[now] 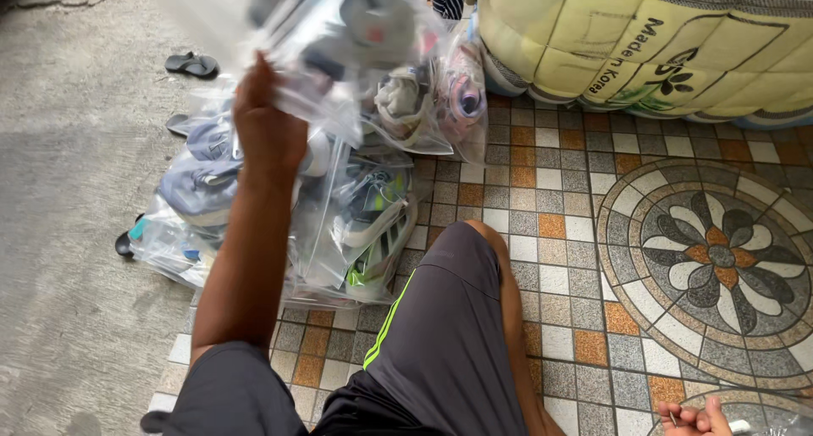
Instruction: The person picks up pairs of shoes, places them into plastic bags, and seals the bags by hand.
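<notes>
My left hand [267, 127] is raised in front of me and grips the edge of a clear plastic bag [356, 30] with a grey shoe inside; the bag is blurred with motion. Under it lies a pile of clear bags of sneakers [364, 224], with white, grey, green and pink shoes in them. My right hand [696, 419] shows only at the bottom edge, fingers curled, beside a bit of clear plastic [775, 423]. Whether it holds that plastic is not clear.
My leg in grey shorts with a green stripe [440, 317] stretches over the patterned tile floor [559, 190], which has a round flower medallion [720, 254]. A big yellow and white wrapped bale [644, 38] stands at the back right. Dark sandals [191, 63] lie on the concrete to the left.
</notes>
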